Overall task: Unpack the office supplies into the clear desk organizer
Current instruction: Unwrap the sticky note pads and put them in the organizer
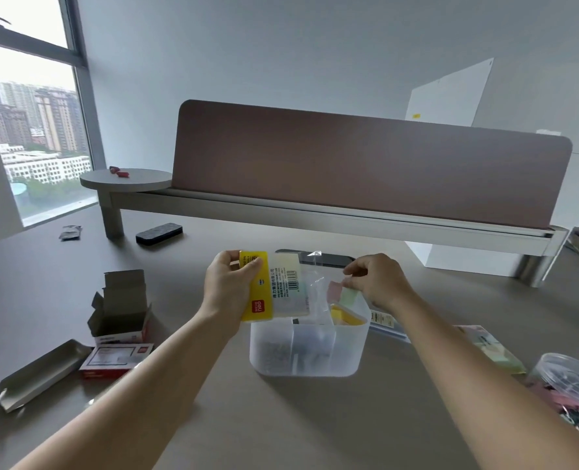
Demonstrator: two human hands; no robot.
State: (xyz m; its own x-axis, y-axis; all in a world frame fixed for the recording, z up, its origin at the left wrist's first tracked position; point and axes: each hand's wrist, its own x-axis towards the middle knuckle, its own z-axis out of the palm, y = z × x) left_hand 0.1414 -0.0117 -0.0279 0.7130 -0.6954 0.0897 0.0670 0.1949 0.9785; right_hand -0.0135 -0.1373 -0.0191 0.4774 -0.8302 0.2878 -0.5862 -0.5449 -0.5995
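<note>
Yellow-banded and wrapped in clear film, the sticky-note pack [270,286] is held just above the clear desk organizer [310,344], which stands on the worktop [213,401]. The left hand [228,286] grips the pack's banded end, thumb over the front and fingers curled behind. The right hand [376,278] pinches what looks like a pastel strip [344,293] at the wrapper's open end, though film glare makes that hard to confirm.

Risks from here: a sharp pull could tear the film, spilling loose pads past the organizer's rim, or the wrapper could drag across and tip the light container. A yellow pad [345,315] already fills the back right compartment, so new pads may jam. Opened cardboard boxes [120,317] lie left; a round tub of clips [572,385] sits right.
</note>
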